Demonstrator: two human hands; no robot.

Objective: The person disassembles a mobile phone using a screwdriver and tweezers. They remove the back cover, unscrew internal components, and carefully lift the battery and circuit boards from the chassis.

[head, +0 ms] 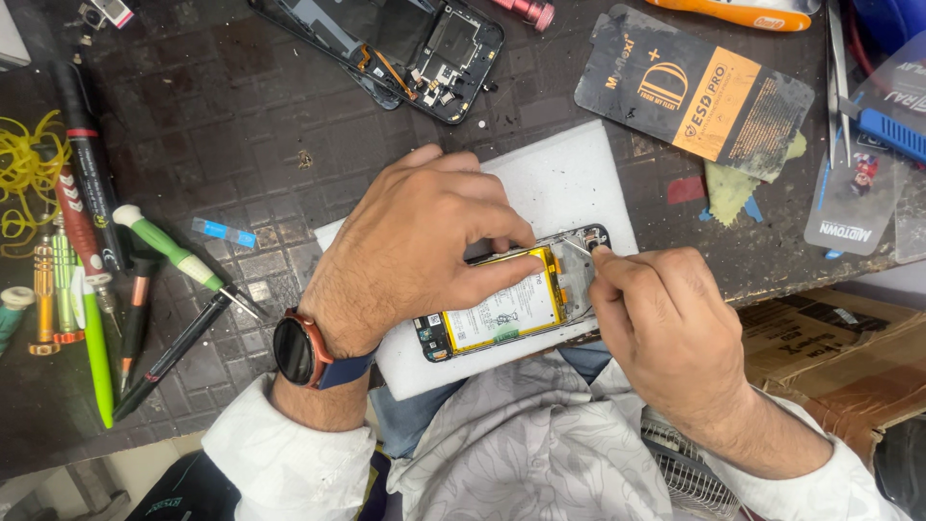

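The right hand [666,318] is pinching a thin metal tool at the top end of the opened black phone with yellow-edged battery [506,304], which is lying lengthwise left-to-right on the white pad [564,183], while the left hand [415,246] is pressing its fingertips together on the battery's upper edge.

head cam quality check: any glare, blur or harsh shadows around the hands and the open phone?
Head view: even, soft light, no harsh shadows. Left hand and right hand are sharp, no motion blur. The open phone is in focus, with mild sheen on its yellow-edged battery. The white pad looks bright but not blown out. Corners are slightly soft, and the dark mat keeps its grid detail.
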